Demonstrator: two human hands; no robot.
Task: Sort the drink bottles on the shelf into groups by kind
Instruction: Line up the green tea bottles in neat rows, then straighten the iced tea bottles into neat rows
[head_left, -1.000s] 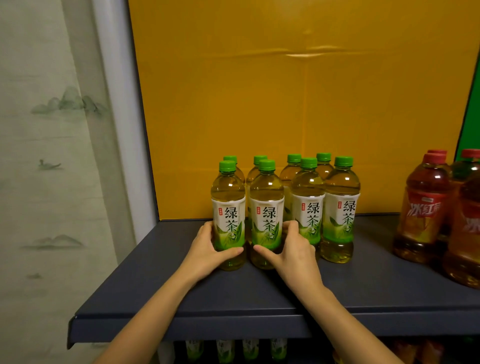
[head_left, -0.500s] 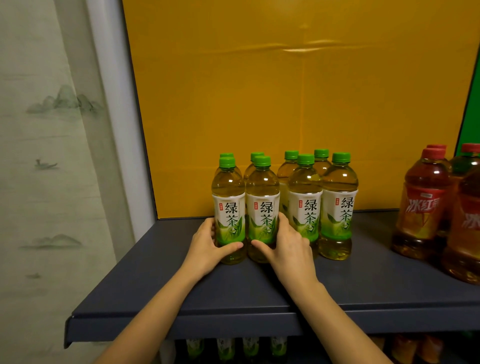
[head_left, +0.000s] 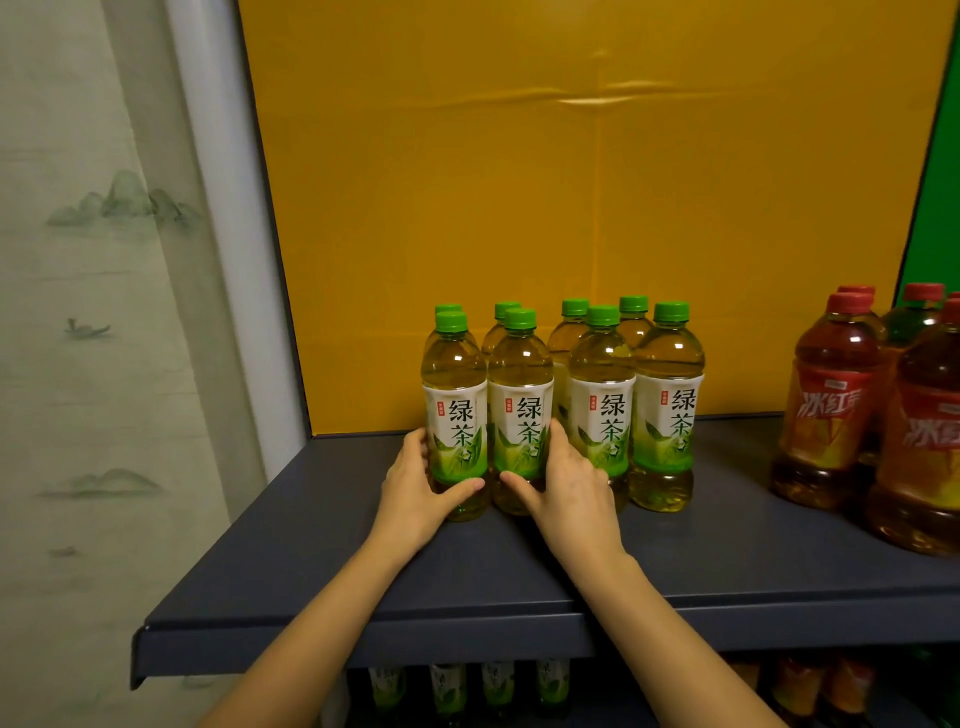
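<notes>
Green tea bottles (head_left: 602, 415), green-capped, white-labelled; left grip (head_left: 415, 488) and right grip (head_left: 566, 488) each clasp one.

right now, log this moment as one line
left hand grips front-left green tea bottle | right hand grips next green tea bottle | both upright on shelf | red tea bottles separate

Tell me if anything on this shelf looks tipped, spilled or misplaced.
Nothing stands out. The green tea bottles stand upright, capped, in one tight cluster; the red tea bottles stand apart on the right. The left hand and right hand hold the two front-left bottles. No spill on the shelf.
</notes>
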